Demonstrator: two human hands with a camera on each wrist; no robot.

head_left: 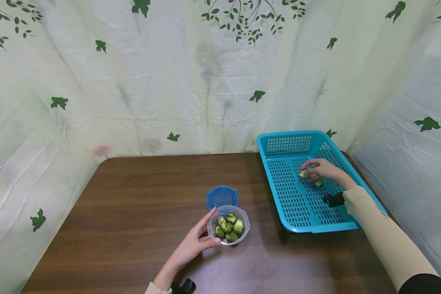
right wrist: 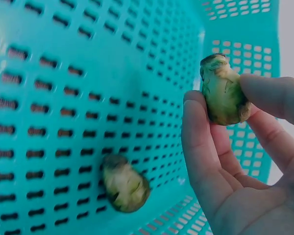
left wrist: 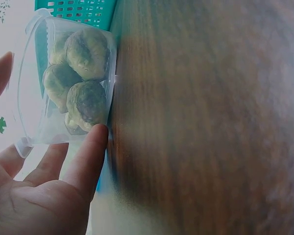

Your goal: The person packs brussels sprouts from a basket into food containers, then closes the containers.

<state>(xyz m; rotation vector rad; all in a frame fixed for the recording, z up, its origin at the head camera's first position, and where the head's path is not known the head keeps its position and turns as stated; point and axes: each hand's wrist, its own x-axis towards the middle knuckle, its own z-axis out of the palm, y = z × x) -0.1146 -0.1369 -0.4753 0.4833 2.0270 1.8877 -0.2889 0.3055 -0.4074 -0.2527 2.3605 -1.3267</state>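
Note:
My right hand (head_left: pixel 321 169) pinches a Brussels sprout (right wrist: pixel 221 90) between thumb and fingers, over the blue plastic basket (head_left: pixel 286 220). Another Brussels sprout (right wrist: pixel 125 186) lies on the perforated basket floor below that hand. On the table, my left hand (head_left: pixel 196 243) holds a small clear plastic container (head_left: pixel 245 222) from its left side, thumb and fingers spread around its wall. Several green Brussels sprouts (head_left: pixel 229 226) fill the container's lower part. Its blue lid (head_left: pixel 222 197) is flipped back behind it, away from me.
The brown wooden table (head_left: pixel 150 196) carries the basket at its right rear and the container near its front middle. A pale curtain (head_left: pixel 161 81) with leaf prints hangs behind the table and along both sides.

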